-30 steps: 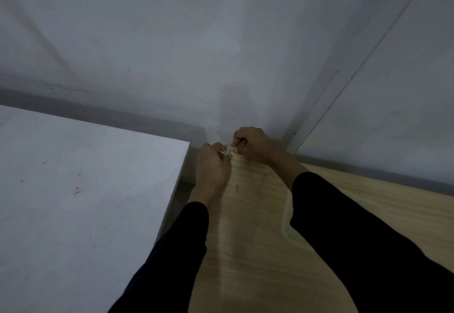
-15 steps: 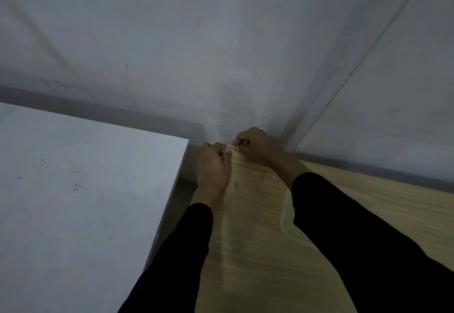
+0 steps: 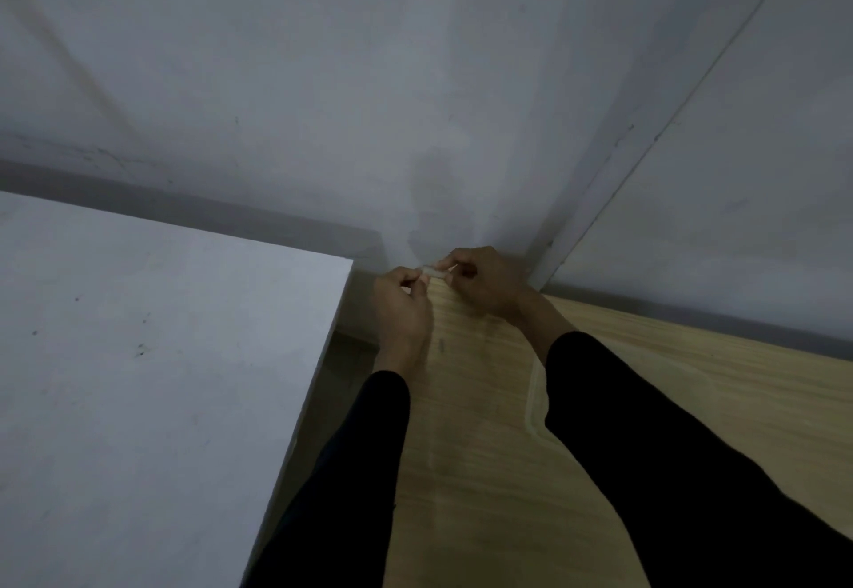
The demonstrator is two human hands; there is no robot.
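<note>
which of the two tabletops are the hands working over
The wood-grain tabletop on the right, not the plain white tabletop. The left hand and right hand pinch a small pale piece over its far edge.

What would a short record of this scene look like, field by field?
place: dim corner by a grey wall
left hand: pinches one end of a small whitish piece
right hand: pinches the other end
where: at the far edge of the wooden tabletop, near the wall
beside: white table to the left, with a gap between
sleeves: black
</note>
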